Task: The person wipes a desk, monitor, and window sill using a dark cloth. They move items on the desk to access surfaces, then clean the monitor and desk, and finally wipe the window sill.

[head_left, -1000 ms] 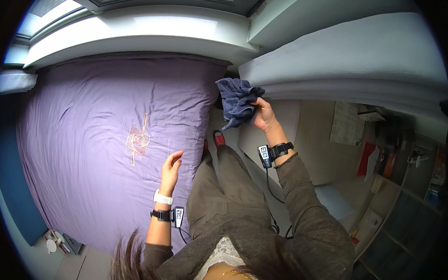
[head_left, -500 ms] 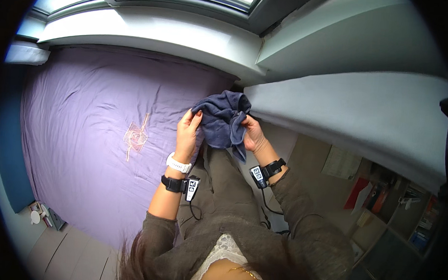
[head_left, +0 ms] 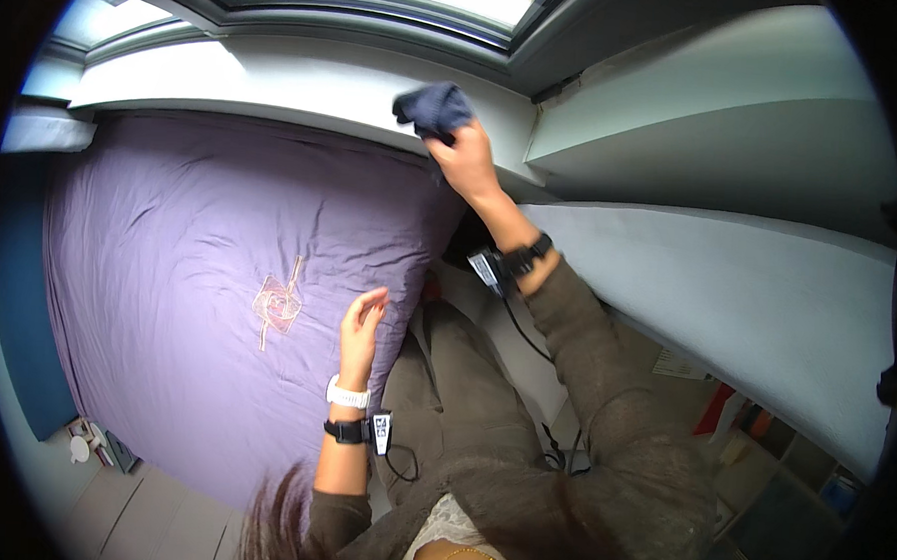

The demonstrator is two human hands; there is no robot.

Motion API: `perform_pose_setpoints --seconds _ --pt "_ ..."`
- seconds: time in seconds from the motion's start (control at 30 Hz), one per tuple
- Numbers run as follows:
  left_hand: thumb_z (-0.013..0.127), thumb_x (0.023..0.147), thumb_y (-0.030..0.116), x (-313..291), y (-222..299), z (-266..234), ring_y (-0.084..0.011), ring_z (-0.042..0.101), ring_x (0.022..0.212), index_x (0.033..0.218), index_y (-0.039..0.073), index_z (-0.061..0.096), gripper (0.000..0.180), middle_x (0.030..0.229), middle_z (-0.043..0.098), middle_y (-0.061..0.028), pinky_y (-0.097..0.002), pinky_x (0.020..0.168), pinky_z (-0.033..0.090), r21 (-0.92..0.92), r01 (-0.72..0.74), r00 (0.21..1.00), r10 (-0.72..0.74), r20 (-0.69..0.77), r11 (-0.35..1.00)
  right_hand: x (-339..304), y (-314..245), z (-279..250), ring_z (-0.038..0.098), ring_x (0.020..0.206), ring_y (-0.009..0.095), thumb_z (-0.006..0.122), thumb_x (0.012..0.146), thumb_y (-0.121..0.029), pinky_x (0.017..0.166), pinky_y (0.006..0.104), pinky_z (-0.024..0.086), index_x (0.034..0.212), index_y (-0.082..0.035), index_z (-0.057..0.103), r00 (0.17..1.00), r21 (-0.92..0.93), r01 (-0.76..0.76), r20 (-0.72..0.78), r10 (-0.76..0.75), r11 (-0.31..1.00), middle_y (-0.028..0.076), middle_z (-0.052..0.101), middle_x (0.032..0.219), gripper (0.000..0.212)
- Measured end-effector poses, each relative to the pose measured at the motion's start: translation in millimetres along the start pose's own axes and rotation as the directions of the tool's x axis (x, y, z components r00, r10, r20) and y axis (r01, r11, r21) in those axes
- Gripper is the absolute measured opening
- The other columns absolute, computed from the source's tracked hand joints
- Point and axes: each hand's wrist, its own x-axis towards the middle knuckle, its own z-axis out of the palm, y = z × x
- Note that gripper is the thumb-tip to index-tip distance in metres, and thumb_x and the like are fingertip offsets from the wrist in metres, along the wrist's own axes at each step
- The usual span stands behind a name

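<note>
Holding a dark blue cloth [head_left: 434, 109] high in front of the body, the right hand [head_left: 464, 163] of the person appears near the top middle of the head view. Its grip is closed around one part of the cloth, and the rest sticks out toward the left as a crumpled bunch, a little blurred. The cloth shows in front of the white window sill [head_left: 307, 84], below the dark window frame [head_left: 380, 25], but whether it touches the sill I cannot tell. The left hand [head_left: 359, 328] is lower and well apart from the cloth, over the right side of the purple bed [head_left: 202, 184]; its grip is relaxed and empty, with the fingers half bent and a gap between them. To the left of this hand, a reddish, square-like figure [head_left: 277, 305] is seen on the bed cover. The left wrist wears a white watch [head_left: 348, 394] and, nearer to the elbow, a black strap [head_left: 345, 432] with a small device. The right wrist carries a similar strap, from which a thin cable [head_left: 522, 328] runs down. To the right of the right forearm stretches a long pale grey surface [head_left: 710, 261], and at the far left, beside the bed, stands a blue panel [head_left: 19, 311].
</note>
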Motion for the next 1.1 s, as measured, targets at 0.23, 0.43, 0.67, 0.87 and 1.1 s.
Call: perform_pose_setpoints --seconds 0.23,0.43,0.67,0.87,1.1 --pt "0.052 0.099 0.010 -20.9 -23.3 -40.2 -0.0196 0.062 0.114 0.122 0.002 0.061 0.026 0.123 0.065 -0.0100 -0.0317 0.094 0.049 0.033 0.133 0.982 -0.128 -0.137 0.991 67.4 59.7 73.9 0.046 0.129 0.029 0.073 0.074 -0.032 0.093 0.0591 0.040 0.093 -0.019 0.070 0.892 -0.677 0.439 0.247 -0.380 0.591 0.005 0.051 0.141 0.023" --pt "0.054 0.097 0.005 -13.7 -17.0 -39.8 -0.0176 0.063 0.109 0.118 0.000 0.064 0.023 0.117 0.068 -0.0097 -0.0304 0.091 0.049 0.008 0.138 0.985 -0.137 -0.101 0.990 49.9 80.2 47.8 0.048 0.124 0.030 0.071 0.078 -0.033 0.092 0.0500 0.042 0.094 -0.013 0.066 0.935 -0.804 0.278 0.102 -0.340 0.525 0.008 0.053 0.136 0.026" --pt "0.051 0.098 0.006 -6.3 -14.5 -44.6 -0.0191 0.064 0.111 0.119 0.001 0.063 0.025 0.118 0.068 -0.0109 -0.0316 0.092 0.050 0.057 0.122 0.992 -0.119 -0.043 0.991 12.7 78.6 1.2 0.044 0.123 0.039 0.062 0.087 -0.029 0.086 0.0465 0.050 0.105 -0.005 0.069 0.965 -0.934 -0.236 -0.193 0.180 0.266 0.022 0.045 0.135 0.030" --pt "0.048 0.095 0.002 -16.7 -21.7 -56.8 -0.0202 0.064 0.110 0.118 0.000 0.063 0.028 0.118 0.068 -0.0122 -0.0310 0.091 0.051 0.074 0.109 0.992 -0.104 -0.066 0.991 33.4 93.0 -8.1 0.048 0.114 0.035 0.056 0.092 -0.024 0.068 0.0414 0.059 0.116 -0.002 0.068 0.865 -0.926 -0.329 -0.216 0.452 0.187 0.023 0.044 0.136 0.035" --pt "0.048 0.094 -0.001 -31.5 -24.9 -74.8 -0.0202 0.065 0.108 0.115 0.000 0.065 0.027 0.115 0.069 -0.0121 -0.0315 0.091 0.050 0.036 0.151 0.983 -0.146 -0.108 0.988 65.8 90.6 -13.9 0.061 0.105 0.038 0.060 0.091 -0.021 0.060 0.0423 0.057 0.119 0.003 0.067 0.704 -0.942 -0.322 -0.170 0.690 0.096 0.025 0.051 0.132 0.037"
